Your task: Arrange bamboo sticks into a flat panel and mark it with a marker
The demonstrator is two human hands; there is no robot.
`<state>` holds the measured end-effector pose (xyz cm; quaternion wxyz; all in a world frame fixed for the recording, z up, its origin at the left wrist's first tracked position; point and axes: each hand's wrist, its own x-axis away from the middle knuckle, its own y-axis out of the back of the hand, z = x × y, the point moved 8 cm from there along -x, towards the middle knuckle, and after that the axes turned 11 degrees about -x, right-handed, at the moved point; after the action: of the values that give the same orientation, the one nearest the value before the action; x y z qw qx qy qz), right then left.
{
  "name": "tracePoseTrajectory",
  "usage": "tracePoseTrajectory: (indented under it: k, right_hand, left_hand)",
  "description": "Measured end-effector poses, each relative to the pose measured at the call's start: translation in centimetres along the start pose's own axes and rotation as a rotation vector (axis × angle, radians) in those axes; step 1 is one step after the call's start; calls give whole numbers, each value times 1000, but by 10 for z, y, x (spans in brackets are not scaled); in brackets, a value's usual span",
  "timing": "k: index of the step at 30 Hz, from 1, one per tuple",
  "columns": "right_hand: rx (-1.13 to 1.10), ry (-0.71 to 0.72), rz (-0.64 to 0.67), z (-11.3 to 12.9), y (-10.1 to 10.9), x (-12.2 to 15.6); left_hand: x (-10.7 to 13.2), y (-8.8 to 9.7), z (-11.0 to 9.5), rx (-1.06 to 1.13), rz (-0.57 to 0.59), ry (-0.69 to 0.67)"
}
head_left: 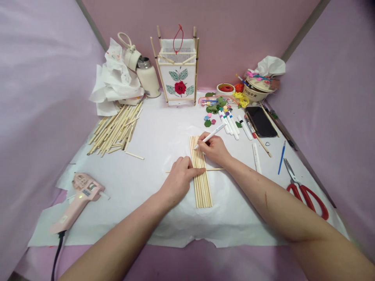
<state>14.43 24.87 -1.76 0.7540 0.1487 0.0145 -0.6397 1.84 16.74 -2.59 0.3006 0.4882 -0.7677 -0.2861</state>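
Observation:
A row of several thin wooden sticks (201,183) lies side by side on white paper (152,148) in the middle. A single stick (215,169) lies crosswise under or over them. My left hand (178,180) rests on the paper with its fingertips pressed flat on the row's left side. My right hand (213,149) is closed round a white marker pen (211,135), whose tip touches the upper left end of the row.
A loose pile of sticks (115,128) lies at the back left. A pink glue gun (77,199) sits front left. Red scissors (306,191), markers (231,123), a phone (260,121), a paper lantern (178,72) and a flask (148,78) stand around.

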Motion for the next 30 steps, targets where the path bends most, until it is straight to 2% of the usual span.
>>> tracePoseTrajectory:
  k: [3, 9, 15, 30]
  right_hand:
    - [-16, 1, -8, 0, 0, 0]
    - [-20, -20, -36, -3, 1, 0]
    - [-6, -7, -34, -2, 1, 0]
    - [-2, 4, -51, -1, 3, 1]
  left_hand:
    - [0, 0, 2, -1, -7, 14]
    - [0, 1, -5, -57, 4, -54]
    - [0, 2, -2, -10, -11, -17]
    - [1, 2, -7, -83, -7, -81]
